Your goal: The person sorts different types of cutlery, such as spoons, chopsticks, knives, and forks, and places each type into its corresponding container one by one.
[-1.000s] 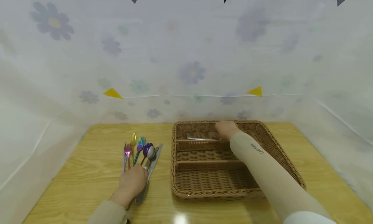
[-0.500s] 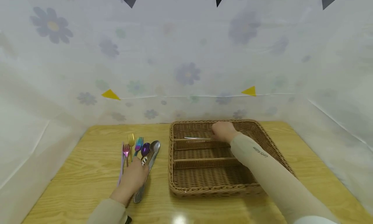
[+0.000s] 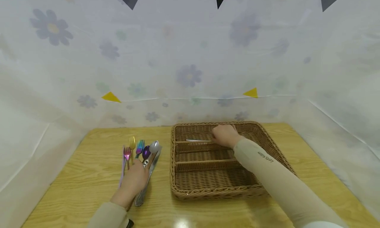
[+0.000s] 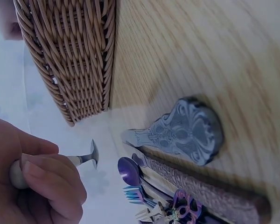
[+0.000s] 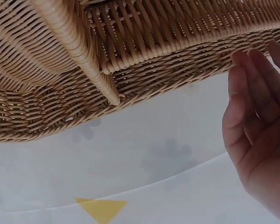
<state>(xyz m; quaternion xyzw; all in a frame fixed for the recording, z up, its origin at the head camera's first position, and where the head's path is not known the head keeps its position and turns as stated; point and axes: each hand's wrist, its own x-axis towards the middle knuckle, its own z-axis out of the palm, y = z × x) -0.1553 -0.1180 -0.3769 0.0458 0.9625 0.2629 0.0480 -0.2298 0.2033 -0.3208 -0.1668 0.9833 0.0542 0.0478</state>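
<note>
Fingers of left hand pinch a spoon; right hand (fingers straight) holds nothing.

Bright, even, soft light fills all three views, diffused by pale translucent sheeting. A white glare spot sits on the tabletop at the near edge. Shadows are faint. The head view bends outward at its edges. The left wrist view shows soft blur on the near fingers and wood grain.
</note>
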